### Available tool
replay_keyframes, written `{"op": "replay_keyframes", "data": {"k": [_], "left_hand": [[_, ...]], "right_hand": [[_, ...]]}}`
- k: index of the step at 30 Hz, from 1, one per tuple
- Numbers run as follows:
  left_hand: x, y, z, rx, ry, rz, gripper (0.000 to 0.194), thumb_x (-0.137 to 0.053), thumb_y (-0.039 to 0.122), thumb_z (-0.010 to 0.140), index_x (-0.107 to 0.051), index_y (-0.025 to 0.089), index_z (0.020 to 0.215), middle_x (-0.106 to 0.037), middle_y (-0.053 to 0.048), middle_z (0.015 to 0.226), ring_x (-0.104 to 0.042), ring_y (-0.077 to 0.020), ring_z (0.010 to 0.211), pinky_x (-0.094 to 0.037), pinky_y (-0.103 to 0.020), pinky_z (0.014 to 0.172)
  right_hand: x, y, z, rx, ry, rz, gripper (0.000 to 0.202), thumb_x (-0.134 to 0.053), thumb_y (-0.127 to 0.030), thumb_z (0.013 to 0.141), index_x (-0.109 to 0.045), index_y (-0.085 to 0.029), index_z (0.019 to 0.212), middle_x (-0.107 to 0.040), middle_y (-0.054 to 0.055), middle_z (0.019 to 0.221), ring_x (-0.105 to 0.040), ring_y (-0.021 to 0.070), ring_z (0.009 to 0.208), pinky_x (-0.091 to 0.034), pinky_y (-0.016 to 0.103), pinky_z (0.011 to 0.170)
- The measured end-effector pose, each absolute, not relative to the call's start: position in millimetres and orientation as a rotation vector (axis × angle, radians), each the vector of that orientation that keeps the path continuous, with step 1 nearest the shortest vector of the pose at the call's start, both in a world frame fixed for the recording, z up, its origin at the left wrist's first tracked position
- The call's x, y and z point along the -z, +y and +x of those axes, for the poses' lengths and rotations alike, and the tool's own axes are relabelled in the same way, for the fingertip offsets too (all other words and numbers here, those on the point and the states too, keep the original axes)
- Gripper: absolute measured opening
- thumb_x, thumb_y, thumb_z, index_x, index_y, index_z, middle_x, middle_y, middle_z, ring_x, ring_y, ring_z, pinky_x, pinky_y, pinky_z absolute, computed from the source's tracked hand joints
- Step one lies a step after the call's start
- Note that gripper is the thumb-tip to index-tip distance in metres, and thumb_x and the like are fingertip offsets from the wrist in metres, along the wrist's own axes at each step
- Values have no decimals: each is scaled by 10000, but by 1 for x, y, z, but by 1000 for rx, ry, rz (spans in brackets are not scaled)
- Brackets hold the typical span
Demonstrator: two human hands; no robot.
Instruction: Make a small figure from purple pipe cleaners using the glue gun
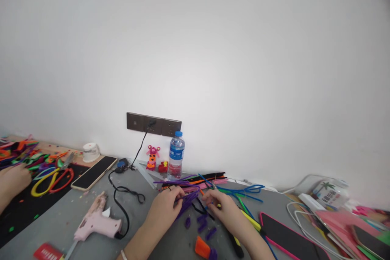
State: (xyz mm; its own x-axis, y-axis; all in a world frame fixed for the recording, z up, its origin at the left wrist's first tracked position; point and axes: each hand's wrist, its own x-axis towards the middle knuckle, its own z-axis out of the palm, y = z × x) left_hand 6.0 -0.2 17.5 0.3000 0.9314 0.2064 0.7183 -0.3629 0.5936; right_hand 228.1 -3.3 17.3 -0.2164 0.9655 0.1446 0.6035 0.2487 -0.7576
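Observation:
My left hand (168, 204) is closed, thumb against fingers, on purple pipe cleaners (189, 200) at the front middle of the table. Just to the right, my right hand (222, 208) has its fingertips pinched together; whatever lies between them is too small to make out. Below the hands are several short purple coils (211, 233) and an orange piece (202, 247) with purple at its end. Black-and-yellow pliers handles (251, 220) lie partly under my right forearm. Behind the hands spreads a pile of blue, pink, black and orange pipe cleaners (248, 190).
A pink glue gun (99, 223) with a black cord, a phone (94, 173) and scissors (56, 180) lie leftward. A bottle (176, 156) and small figure (152, 158) stand by the wall. Another person's hand (15, 180) is far left. A pink-edged phone (289, 237) lies right.

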Motion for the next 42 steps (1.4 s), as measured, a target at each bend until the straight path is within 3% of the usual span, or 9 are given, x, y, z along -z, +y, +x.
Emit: {"op": "replay_keyframes", "data": {"k": [5,10,16,22,28,31,33,37,42], "left_hand": [[-26,-4,9,-1005,1273,2160,210,-450,156,872,-626,238,951,-701,-21,959,-646,-189,888,-463,-263,784],[-25,-11,14,-1050,1082,2190,162,-497,200,874,-651,237,909,-714,-21,898,-650,-185,845,-467,-259,786],[-29,-10,16,-1170,1103,1942,80,-581,204,804,-661,200,813,-716,-20,805,-636,-171,730,-473,-246,701],[-26,-4,15,-1247,949,1527,147,-635,306,782,-653,160,794,-690,-34,774,-637,-176,709,-486,-248,651],[-18,-12,23,-952,914,1775,300,-657,191,748,-648,182,1048,-726,-55,924,-640,-219,891,-467,-300,779],[-17,-20,25,-788,963,2052,177,-674,197,755,-703,225,928,-695,-38,1024,-561,-228,1034,-403,-327,911],[-18,-25,25,-736,934,2198,131,-598,256,848,-711,239,910,-665,-34,1070,-515,-222,1075,-367,-340,957],[-20,-31,26,-652,973,2333,341,-375,358,968,-693,256,1033,-611,-58,1066,-485,-232,1042,-381,-381,925],[-19,-31,26,-550,1047,2371,362,-389,440,953,-686,274,1076,-594,-64,1035,-477,-257,1016,-382,-424,912]], "right_hand": [[-26,-5,219,-783,-1792,-1317,170,-560,-286,800,-665,-183,885,-629,21,719,-542,183,631,-426,283,608],[-38,-16,197,-1209,-1662,-1054,372,-517,-510,879,-624,-182,1018,-538,-28,612,-506,145,551,-395,245,531],[-41,-11,191,-1222,-1535,-956,466,-536,-616,832,-625,-159,803,-572,-14,545,-499,128,493,-384,241,520],[-40,-11,201,-1291,-1328,-937,396,-641,-548,796,-630,-156,851,-640,18,649,-553,145,583,-415,255,599],[-42,-9,209,-1264,-1224,-923,362,-702,-522,750,-626,-175,823,-549,-34,586,-478,121,528,-374,242,546],[-42,-1,230,-1178,-926,-893,361,-735,-526,692,-628,-193,778,-472,-54,541,-403,114,482,-327,244,478],[-42,4,243,-1201,-760,-869,352,-786,-494,626,-622,-200,726,-438,-64,526,-362,104,465,-317,240,454],[-42,6,253,-1244,-669,-836,351,-819,-458,585,-614,-200,707,-423,-79,512,-348,83,458,-340,213,461],[-40,5,239,-1282,-695,-800,317,-803,-441,636,-647,-179,725,-436,-72,497,-361,78,446,-325,209,444]]}}
